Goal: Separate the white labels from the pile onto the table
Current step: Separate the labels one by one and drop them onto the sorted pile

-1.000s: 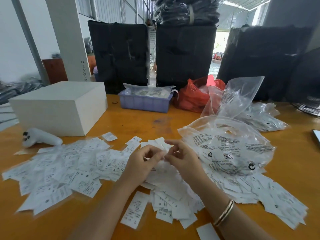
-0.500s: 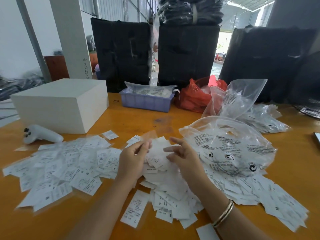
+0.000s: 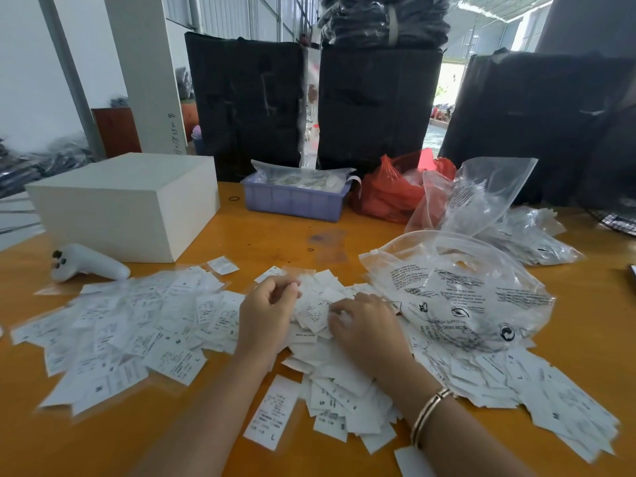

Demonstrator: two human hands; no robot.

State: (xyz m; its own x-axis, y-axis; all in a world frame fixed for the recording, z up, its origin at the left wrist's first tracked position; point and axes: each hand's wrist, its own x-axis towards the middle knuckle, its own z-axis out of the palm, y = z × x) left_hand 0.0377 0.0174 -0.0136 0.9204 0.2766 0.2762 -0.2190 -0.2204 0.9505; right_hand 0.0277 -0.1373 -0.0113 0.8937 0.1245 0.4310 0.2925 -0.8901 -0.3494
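A heap of white labels point(image 3: 340, 390) lies in the middle of the orange table point(image 3: 268, 235), and a wider spread of labels in clear sleeves point(image 3: 130, 325) lies to its left. My left hand point(image 3: 266, 313) hovers at the heap's far edge, its fingers curled round a few labels point(image 3: 311, 309). My right hand point(image 3: 366, 323) rests knuckles-up on the heap and pinches at the same labels with its fingertips. A bangle sits on my right wrist.
A large clear printed plastic bag point(image 3: 461, 290) lies right of the hands, with more bags point(image 3: 481, 197) behind. A white box point(image 3: 127, 204) and white controller point(image 3: 86, 263) sit left; a purple tray point(image 3: 292, 201) and red bag point(image 3: 389, 194) stand at the back.
Both hands have dropped from holding labels up in front of me down onto the heap. The left hand has curled in; the right has turned knuckles-up.
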